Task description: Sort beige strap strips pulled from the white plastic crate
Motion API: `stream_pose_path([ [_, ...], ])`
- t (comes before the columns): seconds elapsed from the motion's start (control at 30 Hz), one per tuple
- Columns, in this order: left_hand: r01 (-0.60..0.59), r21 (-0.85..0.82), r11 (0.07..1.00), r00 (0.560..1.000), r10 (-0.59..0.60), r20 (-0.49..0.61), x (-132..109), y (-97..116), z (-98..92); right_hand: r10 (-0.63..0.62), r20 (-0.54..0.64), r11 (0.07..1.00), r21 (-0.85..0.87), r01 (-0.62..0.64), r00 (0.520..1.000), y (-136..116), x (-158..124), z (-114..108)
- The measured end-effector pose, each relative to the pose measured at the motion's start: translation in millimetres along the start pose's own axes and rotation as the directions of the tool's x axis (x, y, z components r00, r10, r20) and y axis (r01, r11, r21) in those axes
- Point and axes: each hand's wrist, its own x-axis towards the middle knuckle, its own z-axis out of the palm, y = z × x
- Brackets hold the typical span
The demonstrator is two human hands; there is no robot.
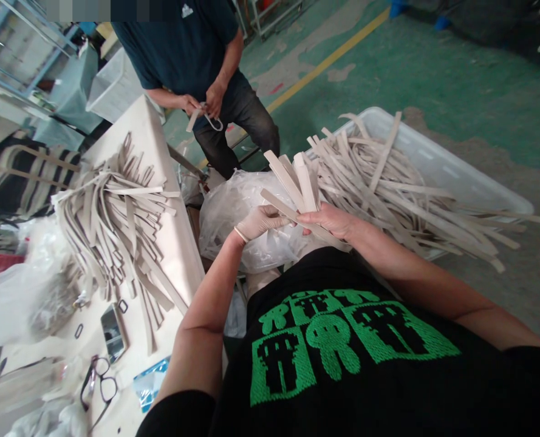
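Several beige webbing straps [307, 176] fan upward out of my right hand [331, 220], whose bare fingers are closed round them. My left hand [263, 223], in a pale glove, pinches one flat strap [279, 204] that slants across in front of the bunch. Both hands are close together above my lap. Just below and behind them bulges a clear plastic bag [233, 206]. To the right, a heap of similar straps [379, 176] fills a white plastic bin [470, 167], with many ends hanging over its near side.
On the left, a white table [178, 243] bears a pile of straps [115, 218], a phone [113, 332], glasses [101, 381], small black buckles [123, 306] and a blue packet [150, 383]. Across from me a co-worker [183, 54] holds a looped strap [212, 121].
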Motion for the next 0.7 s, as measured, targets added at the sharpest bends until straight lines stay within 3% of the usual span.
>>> stream_pose_path([
  [0.1, 0.004, -0.05, 0.999, 0.999, -0.006, -0.037, 2.5, -6.9, 1.1, 0.023, -0.016, 1.0, 0.017, -0.023, 1.0, 2.3, 1.3, -2.1],
  [0.3, 0.037, -0.008, 0.999, 0.959, -0.038, -0.281, 9.3, -22.5, -1.8, 0.013, 0.012, 0.998, 0.067, -0.013, 1.0, 11.9, -2.6, 2.9],
  [0.5, 0.114, -0.048, 0.992, 0.951, -0.123, -0.285, 16.7, -18.0, 2.1, -0.037, -0.063, 0.997, -0.068, 0.033, 0.997, 22.3, 3.2, 18.5],
  [0.7, 0.108, 0.131, 0.985, 0.942, -0.059, -0.332, 22.9, -17.4, -1.8, -0.109, -0.147, 0.994, -0.032, 0.105, 0.983, 19.9, 3.9, 20.2],
])
